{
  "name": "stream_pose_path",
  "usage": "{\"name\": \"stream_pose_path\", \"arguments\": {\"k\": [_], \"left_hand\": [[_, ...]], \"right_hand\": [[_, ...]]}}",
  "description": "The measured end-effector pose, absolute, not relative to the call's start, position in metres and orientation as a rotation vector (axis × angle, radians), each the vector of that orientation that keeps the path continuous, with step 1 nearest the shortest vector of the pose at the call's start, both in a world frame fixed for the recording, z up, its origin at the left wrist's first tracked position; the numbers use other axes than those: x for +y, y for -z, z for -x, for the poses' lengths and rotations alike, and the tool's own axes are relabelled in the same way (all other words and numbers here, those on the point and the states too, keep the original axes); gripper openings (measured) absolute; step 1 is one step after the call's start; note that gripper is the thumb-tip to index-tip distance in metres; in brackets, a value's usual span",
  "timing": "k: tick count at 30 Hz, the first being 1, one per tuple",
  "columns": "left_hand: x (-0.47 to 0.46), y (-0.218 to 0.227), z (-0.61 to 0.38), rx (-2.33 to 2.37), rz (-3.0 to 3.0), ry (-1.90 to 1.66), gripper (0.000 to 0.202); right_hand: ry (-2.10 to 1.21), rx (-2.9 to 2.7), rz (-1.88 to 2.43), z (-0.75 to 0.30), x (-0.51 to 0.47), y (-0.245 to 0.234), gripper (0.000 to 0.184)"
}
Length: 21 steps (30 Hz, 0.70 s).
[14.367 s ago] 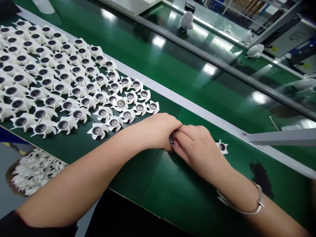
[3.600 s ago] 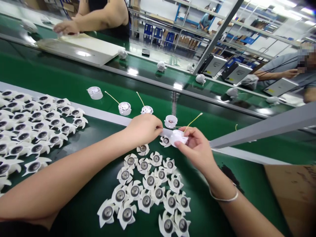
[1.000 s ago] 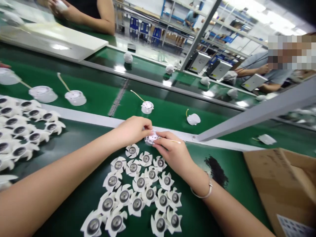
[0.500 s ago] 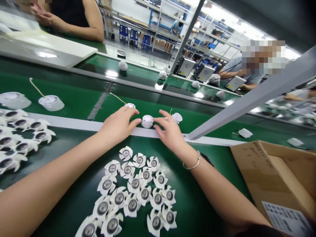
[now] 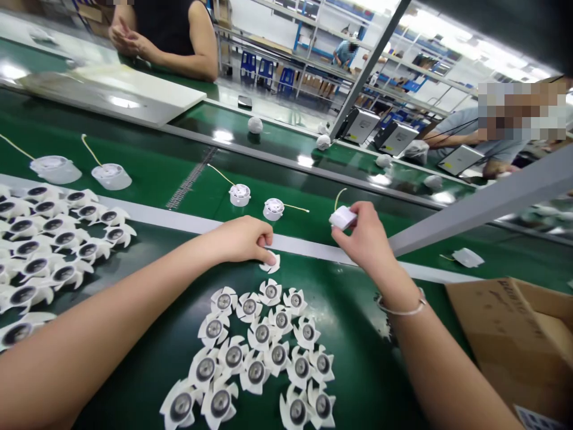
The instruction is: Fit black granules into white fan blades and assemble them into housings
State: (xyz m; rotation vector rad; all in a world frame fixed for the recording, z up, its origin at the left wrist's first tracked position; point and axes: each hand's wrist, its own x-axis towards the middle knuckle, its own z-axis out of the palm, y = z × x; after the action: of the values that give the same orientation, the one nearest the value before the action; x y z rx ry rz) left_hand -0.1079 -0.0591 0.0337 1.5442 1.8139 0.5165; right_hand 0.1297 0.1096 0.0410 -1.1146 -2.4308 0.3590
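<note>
My left hand (image 5: 250, 240) is closed with its thumb pressed on a white fan blade (image 5: 271, 263), just above the near edge of the green belt. My right hand (image 5: 364, 230) pinches a white round motor housing (image 5: 342, 218), tilted, with a thin yellow wire sticking up. Between the hands, on the belt, sit a white housing (image 5: 273, 209) with its wire to the right and another housing (image 5: 240, 194) with its wire to the upper left. Several fan blades (image 5: 262, 334) with grey round hubs lie in a loose group below my hands.
More fan blades (image 5: 54, 227) crowd the left. Other housings (image 5: 111, 176) rest on the green belt (image 5: 197, 215). A cardboard box (image 5: 501, 334) stands at right, near a slanting grey post (image 5: 483, 191). Across the line, a person's hands (image 5: 134, 45) are together.
My left hand has drawn back from the belt and taken a fan blade from the group's top. My right hand has moved right and lifted a housing. The view has shifted left.
</note>
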Motion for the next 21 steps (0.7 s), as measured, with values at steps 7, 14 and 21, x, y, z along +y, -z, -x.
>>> {"name": "stream_pose_path", "arguments": {"k": [7,14,21], "left_hand": [[-0.045,-0.017,0.101,1.771,-1.387,-0.929,0.037],[-0.046,-0.025,0.106,1.507,-1.313,-0.909,0.036],[-0.046,-0.019,0.112,1.461,-1.294,-0.758,0.036]], "right_hand": [[-1.11,-2.114,0.767,-0.13,0.042,-0.039,0.026],[-0.732,-2.441,0.383,-0.117,0.02,-0.018,0.018],[-0.426,-2.543,0.379,-0.113,0.018,-0.008,0.015]]}}
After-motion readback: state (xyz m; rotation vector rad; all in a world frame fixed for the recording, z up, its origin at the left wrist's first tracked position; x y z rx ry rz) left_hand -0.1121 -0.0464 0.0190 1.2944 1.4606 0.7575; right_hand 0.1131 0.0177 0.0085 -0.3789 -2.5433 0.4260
